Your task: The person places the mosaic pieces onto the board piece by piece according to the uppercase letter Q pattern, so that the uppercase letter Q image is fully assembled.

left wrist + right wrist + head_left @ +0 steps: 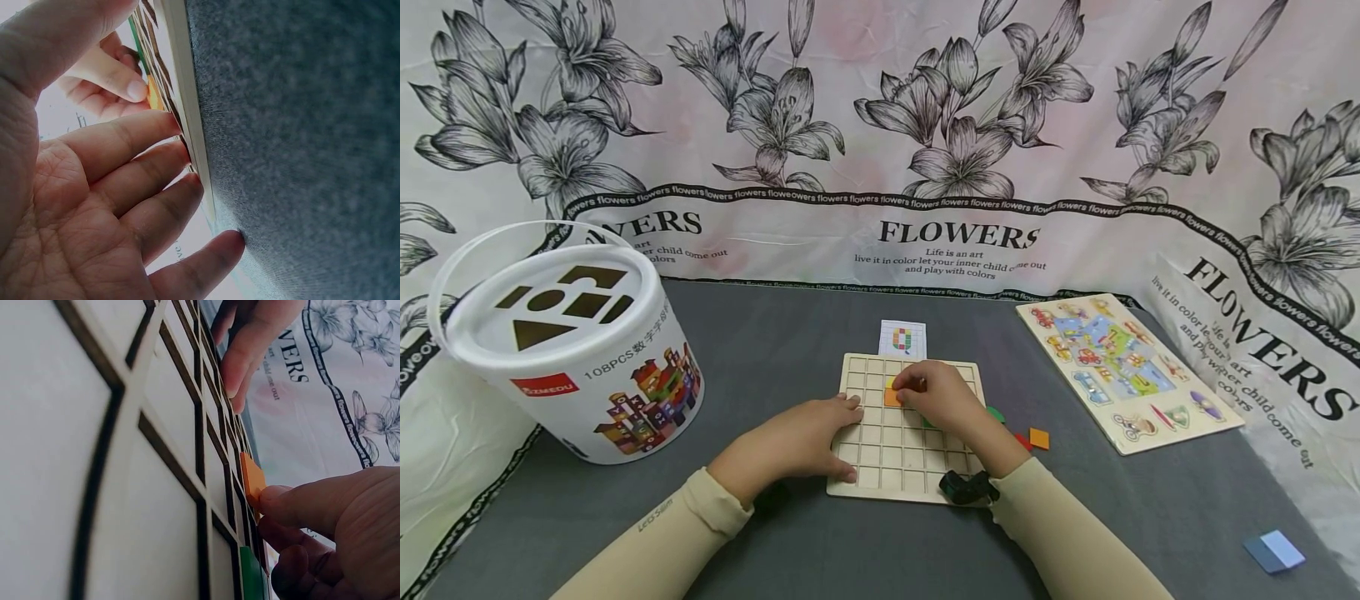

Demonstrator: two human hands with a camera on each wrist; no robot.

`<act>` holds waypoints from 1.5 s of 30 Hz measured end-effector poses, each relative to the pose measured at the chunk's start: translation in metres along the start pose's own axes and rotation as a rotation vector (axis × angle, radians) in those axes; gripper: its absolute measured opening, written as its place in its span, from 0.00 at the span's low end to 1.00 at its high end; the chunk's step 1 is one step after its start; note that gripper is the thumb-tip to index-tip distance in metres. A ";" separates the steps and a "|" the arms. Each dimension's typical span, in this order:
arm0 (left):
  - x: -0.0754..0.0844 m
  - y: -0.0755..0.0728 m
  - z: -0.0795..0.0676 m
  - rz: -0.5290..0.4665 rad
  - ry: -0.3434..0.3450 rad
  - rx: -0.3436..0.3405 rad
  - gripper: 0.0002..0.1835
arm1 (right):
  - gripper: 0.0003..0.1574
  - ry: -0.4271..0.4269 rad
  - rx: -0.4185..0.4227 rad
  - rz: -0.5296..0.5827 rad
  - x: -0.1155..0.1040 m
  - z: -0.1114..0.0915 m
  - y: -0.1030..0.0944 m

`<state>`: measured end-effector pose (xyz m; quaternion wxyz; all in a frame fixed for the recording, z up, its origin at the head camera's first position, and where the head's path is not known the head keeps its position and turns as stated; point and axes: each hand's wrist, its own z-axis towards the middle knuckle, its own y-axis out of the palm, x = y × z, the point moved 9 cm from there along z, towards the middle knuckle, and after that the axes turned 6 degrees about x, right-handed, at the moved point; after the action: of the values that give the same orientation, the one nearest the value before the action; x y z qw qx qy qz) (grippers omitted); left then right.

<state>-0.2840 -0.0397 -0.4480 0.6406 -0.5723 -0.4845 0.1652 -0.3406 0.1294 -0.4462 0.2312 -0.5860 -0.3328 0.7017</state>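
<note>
A wooden grid board (880,475) lies on the grey cloth. My right hand (942,398) is over its upper part, thumb and curled fingers at an orange square tile (892,398). In the right wrist view, the thumb touches the orange tile (251,478); the fingers behind are partly hidden. A bit of yellow tile (891,382) shows just above it, and a green tile (251,575) sits on the grid nearby. With fingers spread, my left hand (808,437) rests at the board's left edge; its fingertips touch that edge (194,134).
Behind the board lies a pattern card (902,339) with a coloured letter. Loose orange (1039,438), red (1022,442) and green (996,414) pieces lie to the right. A white bucket (580,367) stands left, a picture puzzle board (1120,367) right, a blue block (1274,552) front right.
</note>
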 end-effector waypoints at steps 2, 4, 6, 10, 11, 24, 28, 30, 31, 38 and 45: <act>0.000 0.000 0.000 0.000 -0.002 -0.004 0.47 | 0.03 -0.005 0.001 -0.002 -0.001 0.000 0.000; 0.000 0.000 0.001 0.000 -0.004 -0.007 0.47 | 0.03 -0.007 0.007 0.001 -0.001 0.000 -0.001; 0.000 0.000 0.001 0.000 -0.004 -0.007 0.47 | 0.03 -0.002 0.015 0.011 -0.001 -0.001 -0.003; 0.001 0.000 0.001 -0.004 -0.003 -0.005 0.47 | 0.06 0.010 0.044 0.046 0.004 -0.003 -0.017; 0.001 0.000 0.000 -0.006 -0.003 -0.006 0.47 | 0.07 0.013 0.054 0.051 0.006 -0.004 -0.023; 0.002 0.000 -0.003 -0.013 -0.002 -0.009 0.46 | 0.12 0.161 0.131 -0.030 0.108 -0.069 -0.111; 0.002 -0.001 -0.003 -0.018 0.001 -0.007 0.46 | 0.13 0.174 0.104 -0.047 0.132 -0.098 -0.121; 0.002 0.000 -0.003 -0.014 0.000 -0.008 0.46 | 0.14 0.164 0.080 -0.043 0.138 -0.108 -0.125; 0.002 0.001 -0.003 -0.012 -0.001 -0.007 0.47 | 0.14 0.152 0.065 -0.035 0.138 -0.111 -0.126; 0.002 0.001 -0.003 -0.023 -0.001 -0.012 0.47 | 0.18 0.097 -0.001 -0.019 0.132 -0.116 -0.121; 0.004 -0.002 -0.005 -0.034 0.006 -0.006 0.47 | 0.15 0.109 0.033 -0.064 0.135 -0.115 -0.125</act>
<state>-0.2786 -0.0401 -0.4440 0.6429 -0.5665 -0.4929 0.1512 -0.2640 0.3322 -0.4550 0.2811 -0.6082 -0.3267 0.6666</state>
